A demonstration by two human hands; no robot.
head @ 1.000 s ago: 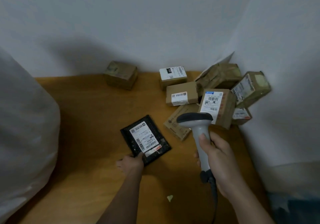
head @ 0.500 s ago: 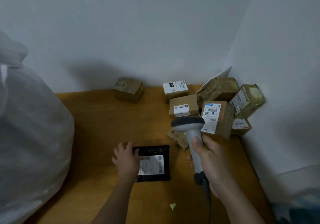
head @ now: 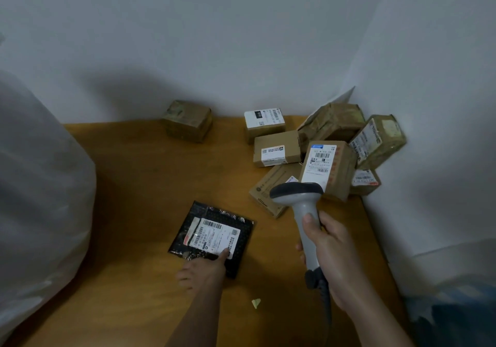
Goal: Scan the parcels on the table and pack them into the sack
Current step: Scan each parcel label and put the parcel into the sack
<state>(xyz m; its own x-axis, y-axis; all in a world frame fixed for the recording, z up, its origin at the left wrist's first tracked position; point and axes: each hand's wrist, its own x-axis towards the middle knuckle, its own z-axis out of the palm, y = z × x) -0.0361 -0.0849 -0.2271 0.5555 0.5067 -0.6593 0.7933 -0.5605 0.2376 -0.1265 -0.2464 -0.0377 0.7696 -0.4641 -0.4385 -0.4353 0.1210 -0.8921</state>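
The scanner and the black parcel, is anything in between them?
No. In the head view, only bare wooden table separates the black parcel from the scanner.

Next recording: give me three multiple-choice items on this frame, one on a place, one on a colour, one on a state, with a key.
1. Where is the pile of cardboard boxes?
A. far right corner of the table
B. near left edge
C. inside the sack

2. What colour is the flat parcel under the left hand?
A. white
B. black
C. brown

3. What is the right hand doing?
A. resting open
B. gripping the scanner
C. lifting a box

Key: 1 A, the boxes crowd the wall corner. 2 B, dark wrapping surrounds a white label. 3 B, fingers wrap the handle.
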